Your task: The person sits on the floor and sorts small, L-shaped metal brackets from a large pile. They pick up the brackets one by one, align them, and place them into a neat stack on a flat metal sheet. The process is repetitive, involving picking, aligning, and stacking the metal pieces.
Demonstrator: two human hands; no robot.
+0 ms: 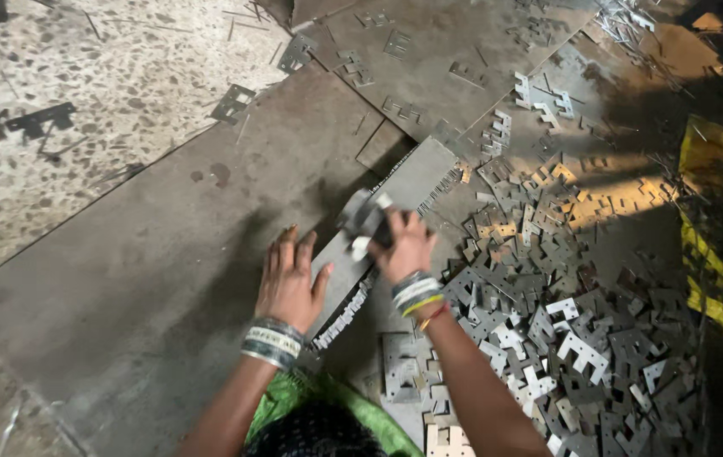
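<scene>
My left hand [290,278] lies flat, fingers spread, on the near end of a long grey metal strip [416,179] with comb-like teeth along its edges. The strip rests on a large steel sheet [167,254] and runs away to the upper right. My right hand [405,245] is closed around a blurred grey tool or block [361,213] held over the middle of the strip. Both wrists wear stacks of bangles.
A big heap of small punched metal pieces [548,313] covers the floor to the right. More steel sheets [429,59] with scattered cut-outs lie behind. Speckled stone floor [82,101] is at upper left. A yellow and black object [717,237] stands at the right edge.
</scene>
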